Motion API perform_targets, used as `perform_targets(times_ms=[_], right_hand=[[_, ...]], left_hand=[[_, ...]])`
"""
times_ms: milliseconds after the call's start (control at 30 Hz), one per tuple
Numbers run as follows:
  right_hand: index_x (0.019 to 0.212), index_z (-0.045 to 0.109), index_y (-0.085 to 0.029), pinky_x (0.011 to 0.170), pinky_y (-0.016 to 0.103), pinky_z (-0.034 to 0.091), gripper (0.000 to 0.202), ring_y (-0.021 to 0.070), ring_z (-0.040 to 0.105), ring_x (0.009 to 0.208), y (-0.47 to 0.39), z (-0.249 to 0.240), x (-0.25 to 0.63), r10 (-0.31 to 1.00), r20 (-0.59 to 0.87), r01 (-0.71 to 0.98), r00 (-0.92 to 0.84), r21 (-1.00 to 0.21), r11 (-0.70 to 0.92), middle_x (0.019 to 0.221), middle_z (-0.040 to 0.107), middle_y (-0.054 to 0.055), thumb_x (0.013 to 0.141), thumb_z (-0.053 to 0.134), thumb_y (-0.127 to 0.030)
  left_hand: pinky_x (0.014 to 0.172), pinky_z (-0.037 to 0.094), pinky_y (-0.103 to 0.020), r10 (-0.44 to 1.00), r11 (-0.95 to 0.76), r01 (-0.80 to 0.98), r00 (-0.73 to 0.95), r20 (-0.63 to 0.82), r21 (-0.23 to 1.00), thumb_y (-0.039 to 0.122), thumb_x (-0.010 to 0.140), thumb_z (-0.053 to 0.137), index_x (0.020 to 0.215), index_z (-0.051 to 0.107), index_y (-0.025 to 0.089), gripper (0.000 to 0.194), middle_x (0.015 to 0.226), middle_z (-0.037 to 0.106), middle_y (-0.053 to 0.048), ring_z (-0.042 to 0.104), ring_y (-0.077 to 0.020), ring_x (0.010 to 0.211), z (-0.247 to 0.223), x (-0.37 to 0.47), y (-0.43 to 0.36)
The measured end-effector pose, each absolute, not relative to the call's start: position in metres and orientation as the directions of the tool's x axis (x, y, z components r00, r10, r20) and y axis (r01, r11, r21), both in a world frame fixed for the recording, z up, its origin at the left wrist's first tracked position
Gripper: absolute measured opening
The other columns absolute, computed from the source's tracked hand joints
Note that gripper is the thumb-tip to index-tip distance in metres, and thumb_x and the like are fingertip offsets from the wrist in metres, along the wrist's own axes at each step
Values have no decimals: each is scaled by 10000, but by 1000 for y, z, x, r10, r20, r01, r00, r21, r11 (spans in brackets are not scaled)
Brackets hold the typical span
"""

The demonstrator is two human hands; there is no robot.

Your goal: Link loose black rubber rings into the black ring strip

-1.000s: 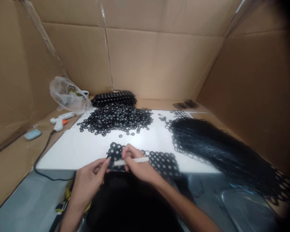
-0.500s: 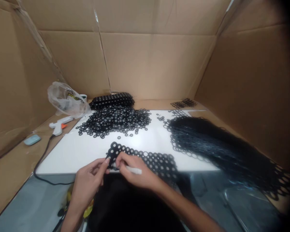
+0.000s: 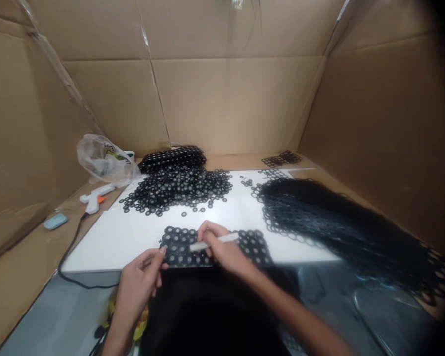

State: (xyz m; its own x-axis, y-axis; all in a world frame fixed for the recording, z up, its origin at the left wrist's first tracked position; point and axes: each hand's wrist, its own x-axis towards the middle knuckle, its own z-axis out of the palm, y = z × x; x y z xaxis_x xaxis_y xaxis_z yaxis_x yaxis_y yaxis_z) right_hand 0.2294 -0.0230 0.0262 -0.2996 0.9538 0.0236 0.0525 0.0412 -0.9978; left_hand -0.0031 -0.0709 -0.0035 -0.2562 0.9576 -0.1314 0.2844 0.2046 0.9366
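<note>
A black sheet of joined rings with pale centres (image 3: 255, 247) lies along the front edge of the white board. My left hand (image 3: 143, 272) pinches its left edge between thumb and fingers. Over the sheet's middle, my right hand (image 3: 222, 247) is closed around a white pen-like stick (image 3: 226, 239). The stick's left end points down at the sheet and seems to meet it; whether it touches, I cannot tell. My right hand hides part of the sheet behind it.
Loose black rings (image 3: 178, 190) form a heap on the white board (image 3: 114, 237), before a rolled dotted bundle (image 3: 174, 157). Black netting (image 3: 319, 217) spreads over the right side. A glue gun (image 3: 93, 199), its cord, a light-blue case (image 3: 55, 221) and a plastic bag (image 3: 104, 158) are left.
My right hand has moved right along the sheet with the stick, which now lies at a flatter slant. The sheet's left part sits flatter; my left hand stays at its edge.
</note>
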Motion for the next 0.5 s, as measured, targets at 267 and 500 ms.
perform_targets(times_ms=[267, 500], right_hand=[[872, 631, -199, 498, 198, 316, 176, 118, 453, 488, 6, 35, 238, 933, 19, 119, -359, -991, 66, 537, 525, -53, 937, 468, -206], [873, 633, -198, 517, 198, 362, 164, 114, 491, 500, -17, 29, 237, 908, 7, 145, -418, -987, 74, 555, 547, -57, 950, 489, -188]], left_hand=[[379, 397, -237, 968, 207, 296, -201, -151, 933, 828, 800, 686, 1064, 687, 159, 720, 443, 571, 25, 505, -170, 337, 1, 0, -65], [414, 464, -266, 966, 255, 462, -86, -244, 849, 834, 818, 673, 994, 661, 167, 690, 458, 634, -27, 603, -227, 364, 12, 18, -64]])
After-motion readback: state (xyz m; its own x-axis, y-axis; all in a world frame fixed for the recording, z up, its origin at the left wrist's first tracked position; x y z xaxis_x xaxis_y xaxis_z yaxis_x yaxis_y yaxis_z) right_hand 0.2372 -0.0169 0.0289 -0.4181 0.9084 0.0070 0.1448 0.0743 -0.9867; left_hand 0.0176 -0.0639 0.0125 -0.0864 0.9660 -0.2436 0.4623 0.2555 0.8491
